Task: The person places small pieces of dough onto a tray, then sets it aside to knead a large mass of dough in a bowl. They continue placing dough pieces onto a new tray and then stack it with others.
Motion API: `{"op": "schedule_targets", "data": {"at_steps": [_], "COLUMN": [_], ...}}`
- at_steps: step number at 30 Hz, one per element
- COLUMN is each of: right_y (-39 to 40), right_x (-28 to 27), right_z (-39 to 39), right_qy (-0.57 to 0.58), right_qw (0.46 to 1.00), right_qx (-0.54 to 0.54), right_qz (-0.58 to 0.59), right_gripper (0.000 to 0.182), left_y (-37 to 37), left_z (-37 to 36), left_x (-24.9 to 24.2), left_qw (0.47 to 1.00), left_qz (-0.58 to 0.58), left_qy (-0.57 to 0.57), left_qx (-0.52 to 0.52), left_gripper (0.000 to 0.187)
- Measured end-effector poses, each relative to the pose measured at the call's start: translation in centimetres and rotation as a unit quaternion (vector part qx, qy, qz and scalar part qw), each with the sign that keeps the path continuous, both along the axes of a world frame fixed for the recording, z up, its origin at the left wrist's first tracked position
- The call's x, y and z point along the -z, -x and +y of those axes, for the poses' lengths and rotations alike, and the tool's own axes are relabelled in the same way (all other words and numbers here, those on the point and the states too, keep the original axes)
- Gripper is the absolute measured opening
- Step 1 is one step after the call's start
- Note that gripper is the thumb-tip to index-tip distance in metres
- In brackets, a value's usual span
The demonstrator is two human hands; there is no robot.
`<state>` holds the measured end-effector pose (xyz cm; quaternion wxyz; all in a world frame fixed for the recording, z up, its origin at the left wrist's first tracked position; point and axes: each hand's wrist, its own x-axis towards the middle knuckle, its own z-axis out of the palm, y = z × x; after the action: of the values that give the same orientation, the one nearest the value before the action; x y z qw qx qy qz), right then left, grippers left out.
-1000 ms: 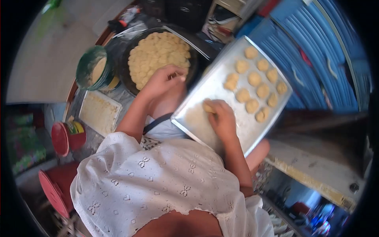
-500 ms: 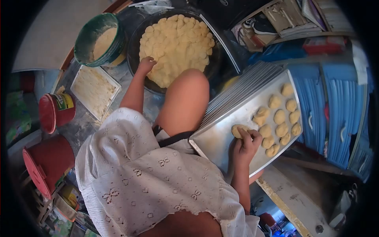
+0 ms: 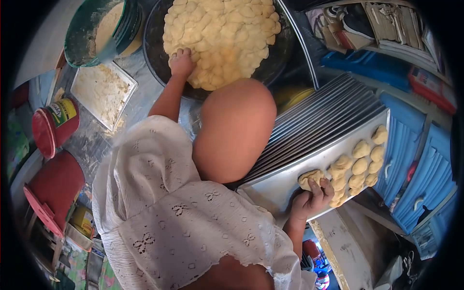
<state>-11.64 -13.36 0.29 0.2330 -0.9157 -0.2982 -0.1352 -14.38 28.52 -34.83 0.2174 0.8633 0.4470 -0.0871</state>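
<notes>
Many pale yellow dough pieces (image 3: 220, 34) lie packed in a large dark round pan (image 3: 151, 55). At the pile's left edge, my left hand (image 3: 182, 63) curls its fingers over a dough piece, partly hidden under them. My right hand (image 3: 311, 199) is closed on another dough piece (image 3: 310, 178), which touches the metal tray (image 3: 270, 191). Beside it, several shaped dough pieces (image 3: 359, 166) sit in rows towards the tray's far right end. This tray tops a leaning stack of metal trays (image 3: 319, 116).
My bare knee (image 3: 237, 125) rises between pan and trays. On the left are a green bucket (image 3: 79, 36) with pale powder, a floury white tray (image 3: 104, 94) and two red buckets (image 3: 57, 186). Blue cabinet doors (image 3: 406, 140) and a shelf (image 3: 382, 29) stand at right.
The view has shifted, bringing the pan and trays closer. My right hand's dough piece now lies nearer the others on the tray. My left hand reaches further onto the dough pile.
</notes>
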Motion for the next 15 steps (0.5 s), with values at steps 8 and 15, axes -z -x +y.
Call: {"op": "schedule_targets", "data": {"at_steps": [8, 15], "right_y": [0.0, -0.1], "right_x": [-0.3, -0.3], "right_z": [-0.1, 0.3], "right_qy": [0.024, 0.0], "right_qw": [1.0, 1.0], "right_qx": [0.002, 0.001], "right_qz": [0.015, 0.019], "right_gripper": [0.029, 0.028], "left_y": [-0.4, -1.6], "left_z": [1.0, -0.2], "left_x": [-3.1, -2.4], "left_qw": [0.998, 0.993], "left_qz": [0.06, 0.071], "left_qy": [-0.029, 0.093], "left_qx": [-0.007, 0.012], "left_gripper": [0.088, 0.1]}}
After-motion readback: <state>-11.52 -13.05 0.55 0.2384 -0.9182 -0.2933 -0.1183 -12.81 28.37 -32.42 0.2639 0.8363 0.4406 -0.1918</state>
